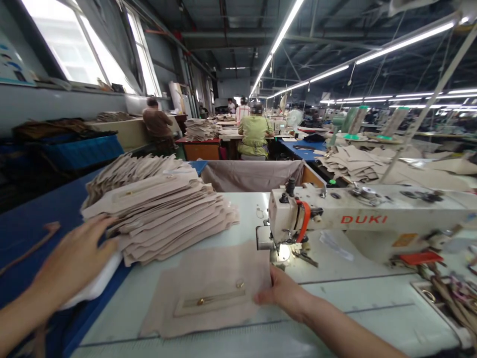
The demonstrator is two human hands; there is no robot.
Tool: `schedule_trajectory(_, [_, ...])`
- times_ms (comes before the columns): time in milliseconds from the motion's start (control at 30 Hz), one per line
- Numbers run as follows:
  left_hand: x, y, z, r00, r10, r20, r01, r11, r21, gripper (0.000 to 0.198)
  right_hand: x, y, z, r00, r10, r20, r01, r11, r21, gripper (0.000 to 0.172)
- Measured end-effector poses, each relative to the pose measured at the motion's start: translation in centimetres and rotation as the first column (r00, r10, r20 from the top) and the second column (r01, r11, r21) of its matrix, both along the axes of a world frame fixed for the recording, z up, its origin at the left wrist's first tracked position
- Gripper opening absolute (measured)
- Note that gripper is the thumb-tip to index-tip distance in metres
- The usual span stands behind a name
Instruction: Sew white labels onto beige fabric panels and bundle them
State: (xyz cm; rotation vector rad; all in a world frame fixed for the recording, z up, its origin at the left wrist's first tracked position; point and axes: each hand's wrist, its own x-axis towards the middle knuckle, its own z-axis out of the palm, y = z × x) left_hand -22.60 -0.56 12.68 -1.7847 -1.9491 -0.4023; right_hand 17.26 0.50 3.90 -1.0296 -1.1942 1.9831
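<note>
Right hand [283, 294] pinches the 3 o'clock edge of a beige fabric piece [208, 293] on the desk [357, 298]. Left hand [76, 258], open, touches the fabric stack [160, 219] at 10 o'clock

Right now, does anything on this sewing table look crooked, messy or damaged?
Nothing looks damaged. The stack of beige pieces is fanned out unevenly, and its near end hangs over the table edge where the left hand touches it. The fabric piece under the right hand lies flat.
</note>
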Motion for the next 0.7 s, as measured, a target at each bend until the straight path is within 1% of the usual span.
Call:
schedule_trajectory(33, [2.3,-0.3,-0.6,0.992,-0.122,-0.042,0.122,0.992,0.005,0.053,-0.2,0.2,0.0,1.000,-0.005,0.008,0.005,1.000,0.005,0.054])
schedule_trajectory(67, [4.9,-0.5,-1.3,0.964,-0.251,-0.092,0.256,0.966,0.045,0.049,-0.4,0.4,0.0,1.000,-0.011,0.009,0.011,1.000,0.010,0.053])
schedule_trajectory(100, [7.7,-0.8,-2.2,0.914,-0.375,-0.158,0.391,0.917,0.083,0.045,-0.7,0.5,-0.1,1.000,-0.019,0.009,0.019,1.000,0.013,0.052])
schedule_trajectory(133, [10.5,-1.1,-3.3,0.864,-0.465,-0.193,0.487,0.869,0.084,0.040,-0.9,0.6,-0.2,1.000,-0.025,0.009,0.025,1.000,0.018,0.051])
schedule_trajectory(167, [13.2,-1.3,-4.6,0.819,-0.539,-0.195,0.564,0.818,0.109,0.036,-1.1,0.7,-0.4,1.000,-0.030,0.003,0.030,0.999,0.029,0.050])
schedule_trajectory(200, [15.5,-1.3,-6.1,0.795,-0.583,-0.168,0.604,0.788,0.121,0.035,-1.2,0.8,-0.6,0.999,-0.027,-0.016,0.028,0.999,0.047,0.048])
schedule_trajectory(233, [17.4,-1.2,-7.7,0.777,-0.616,-0.133,0.629,0.771,0.099,0.037,-1.1,0.9,-0.8,0.999,-0.019,-0.035,0.022,0.997,0.073,0.046])
schedule_trajectory(267, [19.0,-0.9,-9.4,0.758,-0.643,-0.112,0.652,0.752,0.099,0.039,-0.9,0.9,-1.0,0.999,-0.015,-0.038,0.019,0.995,0.100,0.045])
schedule_trajectory(300, [20.1,-0.5,-11.0,0.752,-0.651,-0.106,0.659,0.745,0.101,0.041,-0.3,1.0,-1.1,1.000,-0.023,-0.014,0.024,0.992,0.125,0.046])
schedule_trajectory(333, [20.8,0.0,-12.5,0.767,-0.634,-0.093,0.641,0.764,0.072,0.043,0.5,1.0,-1.1,0.998,-0.041,0.042,0.034,0.987,0.157,0.049])
schedule_trajectory(367, [21.3,0.4,-13.8,0.768,-0.635,-0.089,0.640,0.766,0.057,0.043,1.7,1.1,-1.0,0.989,-0.074,0.125,0.048,0.978,0.202,0.051])
schedule_trajectory(400, [21.5,0.9,-14.7,0.772,-0.631,-0.073,0.634,0.774,0.009,0.043,3.3,1.2,-0.8,0.967,-0.121,0.224,0.059,0.963,0.264,0.050])
schedule_trajectory(433, [21.6,1.2,-15.3,0.778,-0.626,-0.056,0.625,0.780,-0.034,0.043,5.1,1.3,-0.4,0.929,-0.177,0.325,0.056,0.936,0.348,0.046])
schedule_trajectory(500, [21.5,1.5,-15.5,0.783,-0.622,-0.020,0.615,0.779,-0.125,0.045,9.5,1.8,0.4,0.815,-0.315,0.486,0.011,0.847,0.532,0.030])
schedule_trajectory(533, [21.4,1.5,-15.3,0.786,-0.618,-0.007,0.610,0.777,-0.152,0.045,11.7,2.1,0.8,0.727,-0.400,0.558,-0.033,0.791,0.611,0.025])
schedule_trajectory(567, [21.3,1.5,-15.1,0.785,-0.619,-0.005,0.610,0.774,-0.168,0.046,13.8,2.4,1.1,0.606,-0.493,0.625,-0.072,0.748,0.660,0.026])
schedule_trajectory(600, [21.1,1.5,-14.9,0.779,-0.627,-0.015,0.616,0.770,-0.167,0.046,15.7,2.8,1.4,0.467,-0.570,0.676,-0.115,0.719,0.685,0.027])
schedule_trajectory(633, [21.0,1.6,-14.8,0.770,-0.637,-0.039,0.626,0.766,-0.149,0.046,17.3,3.1,1.5,0.344,-0.615,0.710,-0.140,0.714,0.686,0.028])
schedule_trajectory(667, [20.9,1.7,-14.8,0.759,-0.646,-0.072,0.637,0.762,-0.118,0.045,18.6,3.3,1.5,0.259,-0.636,0.727,-0.147,0.718,0.680,0.027])
schedule_trajectory(700, [20.9,1.8,-15.0,0.747,-0.655,-0.112,0.650,0.755,-0.085,0.045,19.4,3.5,1.4,0.206,-0.640,0.741,-0.150,0.727,0.670,0.025])
